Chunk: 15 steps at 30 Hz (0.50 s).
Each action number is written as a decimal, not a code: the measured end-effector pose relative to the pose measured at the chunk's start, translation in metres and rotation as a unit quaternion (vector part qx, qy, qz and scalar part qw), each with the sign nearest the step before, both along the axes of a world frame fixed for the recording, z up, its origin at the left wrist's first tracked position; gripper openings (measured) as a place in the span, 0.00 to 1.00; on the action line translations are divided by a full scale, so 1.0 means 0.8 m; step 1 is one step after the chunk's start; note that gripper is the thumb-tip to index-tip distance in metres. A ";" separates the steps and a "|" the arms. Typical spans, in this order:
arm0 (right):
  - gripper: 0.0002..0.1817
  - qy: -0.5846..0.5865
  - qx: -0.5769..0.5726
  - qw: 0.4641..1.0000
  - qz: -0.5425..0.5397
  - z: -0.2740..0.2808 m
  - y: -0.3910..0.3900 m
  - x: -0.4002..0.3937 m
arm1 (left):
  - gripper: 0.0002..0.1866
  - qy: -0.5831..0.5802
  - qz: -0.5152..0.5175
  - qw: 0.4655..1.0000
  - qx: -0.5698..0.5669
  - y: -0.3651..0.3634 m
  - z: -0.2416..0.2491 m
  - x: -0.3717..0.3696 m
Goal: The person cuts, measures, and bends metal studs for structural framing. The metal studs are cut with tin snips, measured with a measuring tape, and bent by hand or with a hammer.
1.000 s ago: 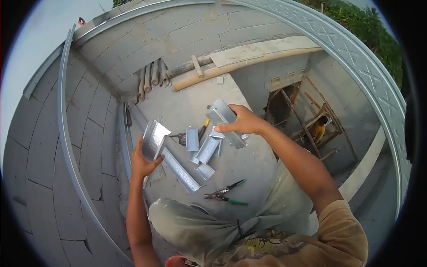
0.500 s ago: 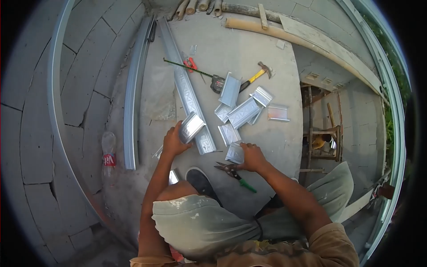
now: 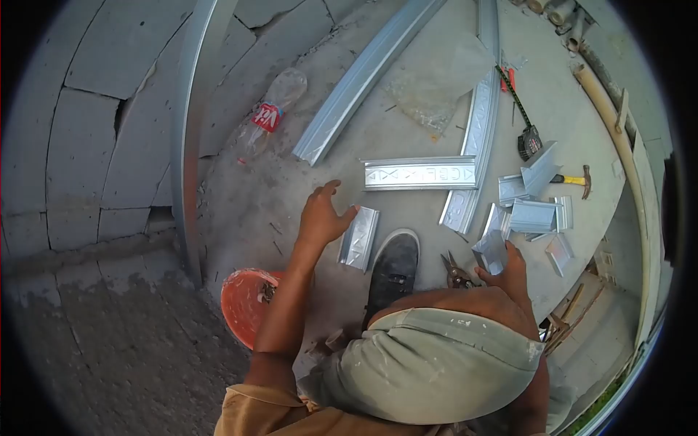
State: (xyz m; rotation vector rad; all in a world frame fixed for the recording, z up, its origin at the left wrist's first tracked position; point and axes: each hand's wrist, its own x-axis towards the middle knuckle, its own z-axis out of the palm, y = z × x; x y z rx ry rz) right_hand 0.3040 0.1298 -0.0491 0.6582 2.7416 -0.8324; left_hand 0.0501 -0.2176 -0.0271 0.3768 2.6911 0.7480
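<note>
My left hand [image 3: 323, 213] is open, fingers spread above the floor, its thumb at the upper corner of a short metal channel piece [image 3: 360, 238]. A longer channel piece [image 3: 420, 174] lies crosswise, its right end over a long metal channel [image 3: 472, 138]. At the right, my right hand [image 3: 509, 270] grips a short cut piece [image 3: 491, 251] between thumb and fingers, beside a pile of similar pieces [image 3: 534, 216]. Tin snips [image 3: 458, 275] lie just left of that hand, their handles hidden behind my leg.
An orange bucket [image 3: 243, 305] stands below my left forearm. A plastic bottle [image 3: 269, 116] and another long channel [image 3: 371, 80] lie farther up. A tape measure [image 3: 529, 142] and a hammer [image 3: 578, 179] are beyond the pile. My shoe [image 3: 393, 272] is between my hands.
The view has swung left, bringing the bucket into sight. My left hand has let go of the metal piece it held; my right hand remains at its short piece.
</note>
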 end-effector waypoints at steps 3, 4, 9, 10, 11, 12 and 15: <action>0.50 -0.007 -0.008 1.000 -0.029 0.011 0.000 -0.001 | 0.52 -0.078 0.055 0.991 -0.093 -0.022 -0.013 0.034; 0.50 -0.002 -0.017 1.000 -0.019 0.017 0.000 -0.004 | 0.57 -0.102 0.067 0.988 -0.097 -0.017 -0.027 0.046; 0.41 0.018 0.122 0.992 0.000 0.043 0.082 -0.029 | 0.61 -0.120 0.053 0.985 -0.116 0.008 -0.086 0.104; 0.41 -0.019 0.237 0.970 0.048 0.050 0.102 -0.035 | 0.61 -0.117 0.037 0.987 -0.106 0.007 -0.095 0.112; 0.41 -0.021 0.245 0.969 0.036 0.049 0.119 -0.039 | 0.60 -0.071 0.049 0.992 -0.088 0.002 -0.110 0.119; 0.43 -0.064 0.285 0.953 0.082 0.043 0.135 -0.042 | 0.59 -0.024 0.061 0.995 -0.071 -0.001 -0.118 0.122; 0.46 -0.081 0.334 0.930 0.131 -0.023 0.173 -0.035 | 0.55 -0.060 0.016 0.995 -0.079 -0.003 -0.093 0.110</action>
